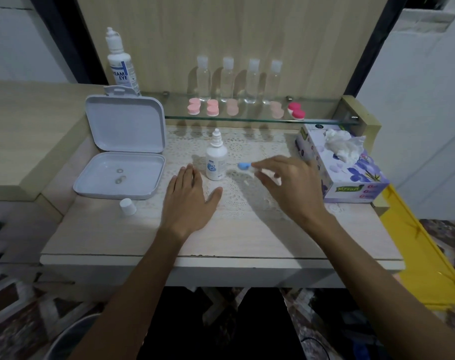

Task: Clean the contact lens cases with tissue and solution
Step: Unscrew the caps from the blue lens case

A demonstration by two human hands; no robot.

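There is one view only, taken from a wide-angle camera worn on the person's head. It looks forward and steeply down onto the desk (247,237), close enough that both forearms enter from the bottom edge and reach toward mid-frame, where the left hand (188,201) and right hand (291,188) lie. The desk's near edge crosses the lower middle, with floor below it. The glass shelf (247,120) and the wooden back panel (221,35) fill the upper part. Straight lines bow outward toward the edges, and the corners are stretched and soft.
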